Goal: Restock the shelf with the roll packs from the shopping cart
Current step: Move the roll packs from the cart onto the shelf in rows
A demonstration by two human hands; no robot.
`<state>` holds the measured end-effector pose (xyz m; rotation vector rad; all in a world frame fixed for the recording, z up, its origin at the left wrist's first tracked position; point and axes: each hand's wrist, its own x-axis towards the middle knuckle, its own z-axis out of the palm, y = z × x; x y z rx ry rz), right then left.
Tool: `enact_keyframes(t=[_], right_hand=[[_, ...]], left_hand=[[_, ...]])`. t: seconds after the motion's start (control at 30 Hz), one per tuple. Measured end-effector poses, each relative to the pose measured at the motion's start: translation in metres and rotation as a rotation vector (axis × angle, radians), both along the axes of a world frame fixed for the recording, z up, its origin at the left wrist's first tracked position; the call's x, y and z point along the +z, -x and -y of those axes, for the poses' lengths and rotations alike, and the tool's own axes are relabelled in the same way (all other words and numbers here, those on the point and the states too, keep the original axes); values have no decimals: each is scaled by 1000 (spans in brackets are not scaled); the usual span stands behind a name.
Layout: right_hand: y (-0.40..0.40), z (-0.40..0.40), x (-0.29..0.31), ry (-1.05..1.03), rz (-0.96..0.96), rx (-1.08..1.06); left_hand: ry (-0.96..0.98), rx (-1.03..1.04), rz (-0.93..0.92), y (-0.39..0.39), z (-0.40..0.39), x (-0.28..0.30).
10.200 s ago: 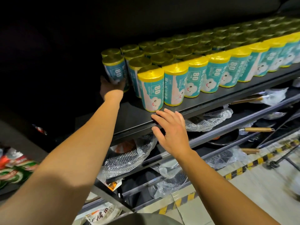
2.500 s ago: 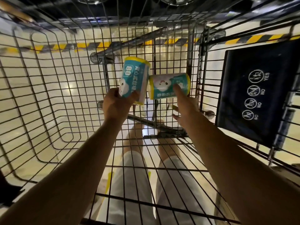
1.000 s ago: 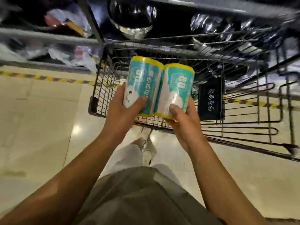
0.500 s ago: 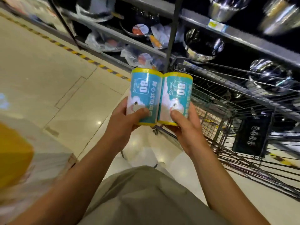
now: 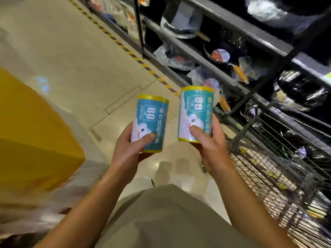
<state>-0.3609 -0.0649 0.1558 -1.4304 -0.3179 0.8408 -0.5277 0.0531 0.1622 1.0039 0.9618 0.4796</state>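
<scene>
Teal wrapping with yellow ends covers both roll packs, each printed with a large "80" and a white cartoon figure; the smaller print is too blurred to read. The left hand (image 5: 131,149) grips the left roll pack (image 5: 150,124) upright, thumb across its front and fingers hidden behind it. The right hand (image 5: 208,142) grips the right roll pack (image 5: 196,112) the same way, held a little higher, with a clear gap between the two packs. Both are held in the air over the pale tiled floor (image 5: 75,56).

The wire shopping cart (image 5: 279,178) sits at the lower right, smeared by motion and cut off by the edge, so its contents cannot be made out. Above it, dark shelves (image 5: 222,24) hold plastic-wrapped pans whose details are lost in shadow. At the left, a yellow block (image 5: 30,140) is too blurred to identify. Grey-green clothing (image 5: 166,221) fills the bottom.
</scene>
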Motion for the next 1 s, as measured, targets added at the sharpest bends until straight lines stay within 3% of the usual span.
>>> enact_keyframes(t=[0.3, 0.67, 1.0], right_hand=[[-8, -121, -2, 88, 11, 52], [-109, -321, -8, 38, 30, 258], [-178, -447, -10, 93, 18, 241]], left_hand=[[-37, 47, -37, -8, -120, 5], [-60, 252, -70, -87, -274, 1], [-71, 226, -40, -161, -412, 6]])
